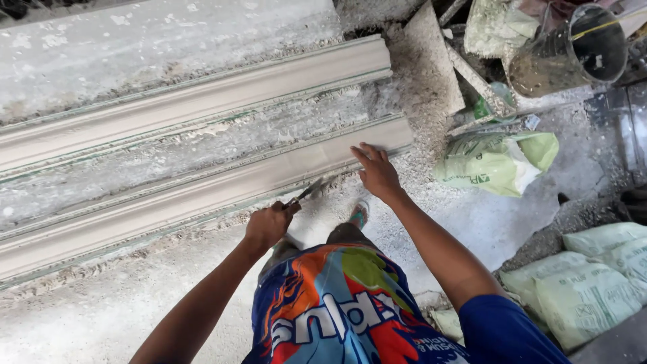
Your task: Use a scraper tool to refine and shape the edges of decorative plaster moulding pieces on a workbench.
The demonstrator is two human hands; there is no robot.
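Two long pale plaster mouldings lie side by side on a dusty work slab. My left hand [267, 226] grips a thin scraping tool [306, 192] whose tip touches the lower edge of the near moulding [202, 192]. My right hand [377, 172] rests flat, fingers spread, on the near moulding close to its right end. The far moulding [202, 101] runs parallel behind it. My knee and colourful shorts [337, 303] show below the hands, and one foot in a sandal [359, 214] stands by the slab.
Plaster crumbs and dust cover the slab [135, 40] and the floor. A green and white sack [499, 162] lies to the right, several pale sacks [593, 276] sit at lower right, and a dirty bucket [569, 50] stands at upper right beside a slanted board [431, 61].
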